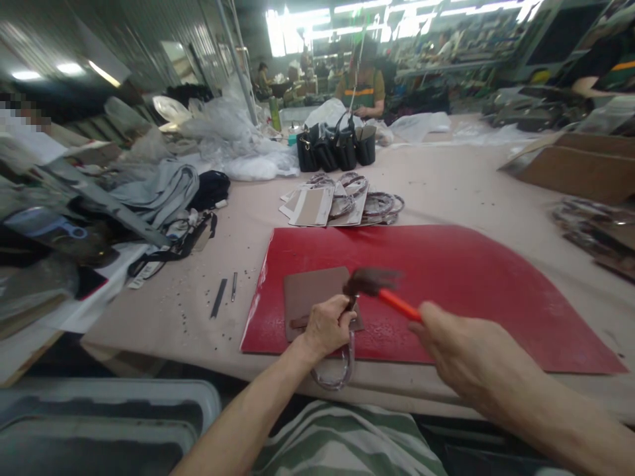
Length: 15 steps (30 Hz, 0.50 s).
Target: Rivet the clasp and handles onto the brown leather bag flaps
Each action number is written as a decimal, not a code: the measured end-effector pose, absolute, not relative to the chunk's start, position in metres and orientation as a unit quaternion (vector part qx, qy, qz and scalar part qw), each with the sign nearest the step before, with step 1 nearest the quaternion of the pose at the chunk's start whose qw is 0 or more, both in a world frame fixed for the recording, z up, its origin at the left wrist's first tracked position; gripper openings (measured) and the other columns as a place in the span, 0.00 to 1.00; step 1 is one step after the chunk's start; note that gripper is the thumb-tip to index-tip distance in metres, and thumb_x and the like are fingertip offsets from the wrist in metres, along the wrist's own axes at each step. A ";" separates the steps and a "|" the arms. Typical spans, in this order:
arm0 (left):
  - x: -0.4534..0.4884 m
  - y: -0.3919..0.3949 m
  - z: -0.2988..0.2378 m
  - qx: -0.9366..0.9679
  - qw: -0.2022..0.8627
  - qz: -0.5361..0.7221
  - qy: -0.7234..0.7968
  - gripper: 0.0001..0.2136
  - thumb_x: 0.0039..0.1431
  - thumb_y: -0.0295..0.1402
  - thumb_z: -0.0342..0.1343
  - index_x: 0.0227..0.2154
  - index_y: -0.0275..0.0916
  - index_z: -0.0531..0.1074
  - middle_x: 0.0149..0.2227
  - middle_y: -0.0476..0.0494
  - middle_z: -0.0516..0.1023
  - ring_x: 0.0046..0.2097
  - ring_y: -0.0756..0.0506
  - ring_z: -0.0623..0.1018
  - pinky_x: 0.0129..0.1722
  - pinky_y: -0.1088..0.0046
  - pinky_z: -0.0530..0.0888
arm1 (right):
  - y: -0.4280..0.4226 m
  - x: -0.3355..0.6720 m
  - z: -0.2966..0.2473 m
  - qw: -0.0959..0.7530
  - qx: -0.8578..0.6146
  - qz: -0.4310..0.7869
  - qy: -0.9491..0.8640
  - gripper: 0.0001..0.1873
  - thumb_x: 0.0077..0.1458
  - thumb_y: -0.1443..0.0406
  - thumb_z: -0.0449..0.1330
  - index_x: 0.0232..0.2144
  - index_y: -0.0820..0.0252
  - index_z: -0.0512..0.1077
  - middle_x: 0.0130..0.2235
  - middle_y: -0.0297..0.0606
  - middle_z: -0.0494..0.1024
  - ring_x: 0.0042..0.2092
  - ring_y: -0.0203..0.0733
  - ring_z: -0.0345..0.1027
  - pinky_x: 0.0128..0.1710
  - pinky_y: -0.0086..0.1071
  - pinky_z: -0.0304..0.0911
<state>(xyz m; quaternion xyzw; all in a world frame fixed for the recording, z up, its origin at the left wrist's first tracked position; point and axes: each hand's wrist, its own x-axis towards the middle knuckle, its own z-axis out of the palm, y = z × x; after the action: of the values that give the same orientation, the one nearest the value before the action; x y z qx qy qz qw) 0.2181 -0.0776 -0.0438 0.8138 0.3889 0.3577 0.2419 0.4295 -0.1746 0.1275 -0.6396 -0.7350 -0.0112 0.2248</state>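
Note:
My right hand (454, 337) grips a hammer (397, 304) by its orange handle. The hammer's dark head, blurred by motion, is over the fingers of my left hand (328, 324). That hand is closed on a short upright punch (352, 303), mostly hidden by the fingers and hammer head. Underneath lies a flat brown leather panel (317, 289) with a strap tab across its lower part. A plastic-wrapped handle loop (342, 380) hangs from the panel over the table's front edge. The panel rests on a red board (421, 264).
Behind the board lie stacked panels with wrapped handles (312, 205). Several black bags (337, 149) stand farther back. Left of the board are a dark strip (218, 297), a thin metal rod (235, 286) and scattered small bits. A grey bin (198, 396) stands at lower left; cardboard (570, 165) at right.

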 end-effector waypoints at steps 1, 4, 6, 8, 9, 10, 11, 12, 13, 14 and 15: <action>0.218 -0.077 -0.044 0.817 0.239 0.357 0.385 0.04 0.60 0.25 0.55 0.35 0.41 0.71 0.35 0.45 0.80 0.39 0.44 0.80 0.40 0.72 0.73 | -0.174 0.432 0.124 0.198 -0.632 0.005 -0.749 0.22 0.67 0.49 0.41 0.25 0.51 0.57 0.15 0.31 0.62 0.15 0.38 0.54 0.20 0.35 0.39; 0.218 -0.078 -0.043 0.815 0.238 0.363 0.384 0.04 0.60 0.25 0.54 0.34 0.40 0.70 0.35 0.45 0.79 0.38 0.45 0.80 0.40 0.72 0.73 | -0.172 0.449 0.111 0.173 -0.653 0.079 -0.733 0.21 0.64 0.47 0.46 0.26 0.51 0.59 0.16 0.30 0.62 0.16 0.37 0.52 0.21 0.34 0.40; 0.218 -0.079 -0.043 0.808 0.244 0.370 0.388 0.04 0.60 0.25 0.54 0.34 0.41 0.70 0.35 0.45 0.79 0.39 0.45 0.79 0.40 0.72 0.73 | -0.169 0.466 0.094 0.176 -0.682 0.149 -0.694 0.21 0.63 0.47 0.45 0.26 0.52 0.60 0.18 0.31 0.65 0.18 0.38 0.55 0.21 0.33 0.46; 0.219 -0.080 -0.042 0.805 0.246 0.369 0.393 0.04 0.60 0.25 0.55 0.35 0.41 0.70 0.36 0.45 0.79 0.39 0.45 0.79 0.40 0.72 0.73 | -0.163 0.484 0.069 0.173 -0.691 0.220 -0.666 0.22 0.62 0.47 0.44 0.25 0.52 0.60 0.20 0.33 0.67 0.20 0.39 0.59 0.22 0.33 0.52; 0.219 -0.081 -0.042 0.805 0.247 0.366 0.395 0.04 0.60 0.25 0.55 0.35 0.41 0.70 0.36 0.45 0.79 0.38 0.45 0.79 0.40 0.72 0.73 | -0.159 0.492 0.055 0.175 -0.695 0.242 -0.654 0.22 0.61 0.47 0.44 0.23 0.52 0.59 0.19 0.34 0.66 0.20 0.39 0.58 0.22 0.33 0.54; 0.220 -0.081 -0.041 0.805 0.248 0.363 0.397 0.04 0.60 0.25 0.55 0.35 0.41 0.70 0.36 0.45 0.79 0.39 0.45 0.79 0.40 0.71 0.73 | -0.154 0.499 0.041 0.171 -0.703 0.254 -0.642 0.22 0.61 0.48 0.43 0.22 0.52 0.60 0.19 0.35 0.67 0.21 0.39 0.59 0.23 0.33 0.55; 0.220 -0.081 -0.041 0.805 0.249 0.362 0.399 0.04 0.60 0.25 0.55 0.35 0.41 0.70 0.36 0.45 0.79 0.39 0.45 0.79 0.41 0.71 0.73 | -0.150 0.503 0.028 0.167 -0.718 0.231 -0.635 0.22 0.61 0.49 0.43 0.22 0.53 0.61 0.20 0.36 0.67 0.22 0.40 0.60 0.23 0.34 0.56; 0.220 -0.081 -0.040 0.803 0.251 0.363 0.400 0.04 0.60 0.25 0.55 0.35 0.40 0.70 0.37 0.45 0.79 0.39 0.44 0.79 0.41 0.71 0.73 | -0.145 0.505 0.017 0.160 -0.733 0.177 -0.638 0.20 0.60 0.51 0.45 0.24 0.54 0.63 0.21 0.38 0.69 0.23 0.42 0.62 0.24 0.34 0.57; 0.220 -0.081 -0.039 0.801 0.253 0.364 0.402 0.04 0.60 0.25 0.55 0.35 0.40 0.70 0.37 0.44 0.79 0.40 0.44 0.79 0.42 0.71 0.74 | -0.142 0.504 0.008 0.158 -0.737 0.114 -0.647 0.18 0.61 0.53 0.46 0.28 0.55 0.67 0.25 0.41 0.72 0.26 0.44 0.65 0.26 0.35 0.59; 0.219 -0.081 -0.039 0.799 0.256 0.365 0.403 0.04 0.60 0.25 0.56 0.35 0.40 0.70 0.37 0.45 0.79 0.40 0.44 0.79 0.42 0.71 0.74 | -0.139 0.499 0.002 0.162 -0.731 0.047 -0.661 0.17 0.61 0.54 0.47 0.33 0.57 0.70 0.31 0.44 0.75 0.30 0.47 0.68 0.29 0.37 0.61; 0.219 -0.081 -0.038 0.797 0.260 0.365 0.405 0.04 0.60 0.25 0.56 0.35 0.41 0.70 0.37 0.45 0.79 0.40 0.44 0.79 0.42 0.71 0.74 | -0.137 0.492 -0.002 0.172 -0.716 -0.010 -0.676 0.17 0.62 0.56 0.48 0.39 0.59 0.72 0.37 0.48 0.77 0.35 0.50 0.70 0.32 0.39 0.63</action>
<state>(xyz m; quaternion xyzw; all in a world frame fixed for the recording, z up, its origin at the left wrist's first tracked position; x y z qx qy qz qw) 0.2186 -0.0814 -0.0384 0.7971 0.4050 0.3650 0.2595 0.4916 -0.1367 -0.0020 -0.7161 -0.6764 -0.0098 0.1721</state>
